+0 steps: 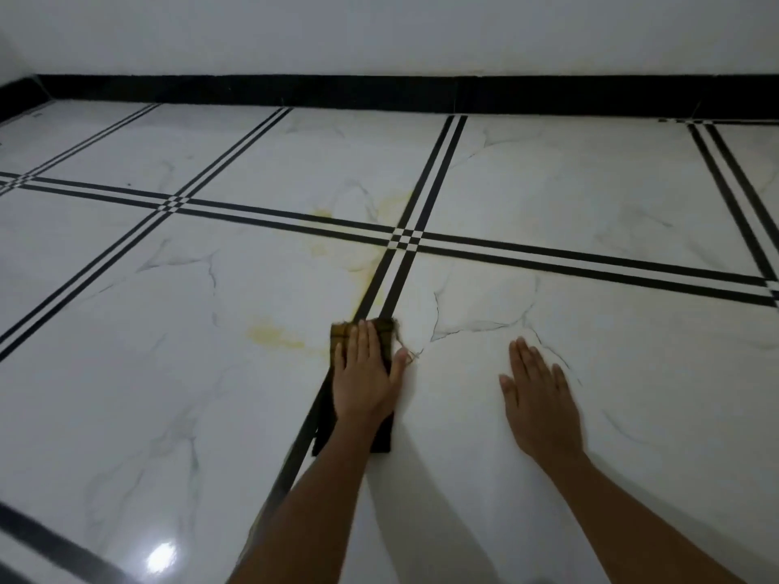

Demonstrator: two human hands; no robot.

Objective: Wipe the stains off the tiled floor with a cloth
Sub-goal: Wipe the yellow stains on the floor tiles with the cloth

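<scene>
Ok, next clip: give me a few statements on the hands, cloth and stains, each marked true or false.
1. The left hand presses flat on the dark cloth. True.
2. The right hand holds a second cloth. False: it rests bare and flat on the floor.
3. Yellow stains remain to the left of the cloth. True.
4. The cloth lies against the black skirting. False: it lies well short of it, on a black tile stripe.
5. Yellowing shows near the stripe crossing. True.
</scene>
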